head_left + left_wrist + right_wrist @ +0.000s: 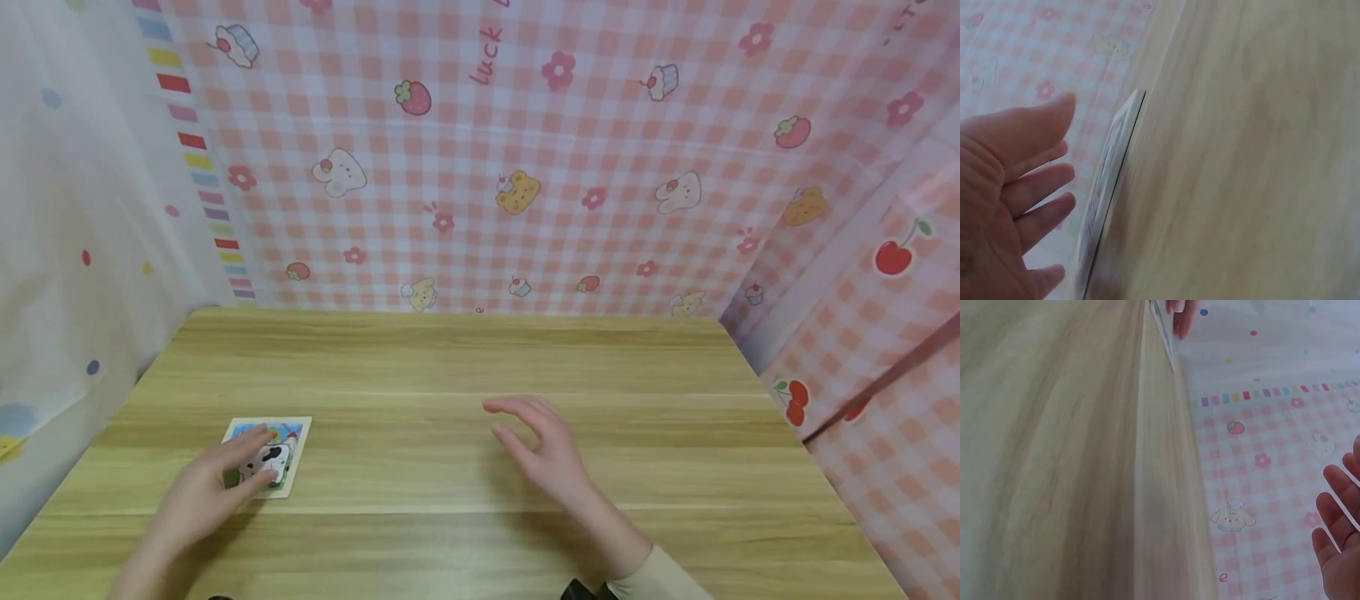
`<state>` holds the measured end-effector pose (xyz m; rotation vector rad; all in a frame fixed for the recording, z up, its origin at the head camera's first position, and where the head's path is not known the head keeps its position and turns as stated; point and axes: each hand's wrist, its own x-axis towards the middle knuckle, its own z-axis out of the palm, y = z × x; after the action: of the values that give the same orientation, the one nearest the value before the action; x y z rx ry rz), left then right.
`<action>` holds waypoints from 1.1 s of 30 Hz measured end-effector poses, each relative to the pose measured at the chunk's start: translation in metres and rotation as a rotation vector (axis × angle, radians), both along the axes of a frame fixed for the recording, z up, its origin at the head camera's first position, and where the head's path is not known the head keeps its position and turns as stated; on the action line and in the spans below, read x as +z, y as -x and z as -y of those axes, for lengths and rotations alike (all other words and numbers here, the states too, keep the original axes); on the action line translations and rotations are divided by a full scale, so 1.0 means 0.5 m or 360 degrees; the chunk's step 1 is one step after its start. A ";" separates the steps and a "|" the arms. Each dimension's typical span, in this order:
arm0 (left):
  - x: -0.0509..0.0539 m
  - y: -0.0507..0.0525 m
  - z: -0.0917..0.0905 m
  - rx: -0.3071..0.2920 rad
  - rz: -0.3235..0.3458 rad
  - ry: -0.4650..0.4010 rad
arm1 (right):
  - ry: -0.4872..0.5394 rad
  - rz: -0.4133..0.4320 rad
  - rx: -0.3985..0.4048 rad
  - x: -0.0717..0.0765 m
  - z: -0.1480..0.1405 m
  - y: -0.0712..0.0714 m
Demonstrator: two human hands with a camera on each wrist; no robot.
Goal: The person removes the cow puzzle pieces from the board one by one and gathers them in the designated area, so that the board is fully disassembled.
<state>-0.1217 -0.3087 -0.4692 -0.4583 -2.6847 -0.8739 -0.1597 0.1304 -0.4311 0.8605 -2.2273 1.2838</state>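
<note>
A small square picture board [297,467] with a cream border and a black-and-white cow picture lies flat at the left of the table. Over it hovers my left hand [201,492], fingers spread and relaxed, hiding part of the picture. From the side, the left wrist view shows a gap between the left hand [1016,181] and the thin board [1107,181]. Above the middle of the table my right hand [551,454] hangs with loosely bent fingers and holds nothing. The right wrist view catches only some fingers of that right hand [1341,531] at its edge.
The wood-grain table [420,467] reaches back to a pink checked curtain [465,133] with cartoon prints. A white dotted curtain [82,208] borders the left, and a checked cloth with cherries [892,333] borders the right.
</note>
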 end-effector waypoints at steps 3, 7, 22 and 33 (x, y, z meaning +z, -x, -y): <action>-0.011 -0.002 0.014 -0.0037 0.0063 -0.0044 | 0.0005 0.0047 0.0000 0.010 0.012 0.000; -0.025 -0.007 0.024 -0.0120 0.0177 -0.0090 | 0.0005 0.0127 0.0024 0.013 0.026 0.000; -0.031 -0.006 -0.064 -0.0166 0.0186 -0.0057 | -0.0011 0.0334 0.0098 0.017 0.063 0.030; -0.006 0.000 -0.183 -0.0224 0.0346 -0.0040 | -0.0145 0.0386 0.0190 0.024 0.063 0.061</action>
<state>-0.1216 -0.2171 -0.4724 -0.5831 -2.8614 -1.0509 -0.1900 0.0988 -0.4191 0.9268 -2.4715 1.4170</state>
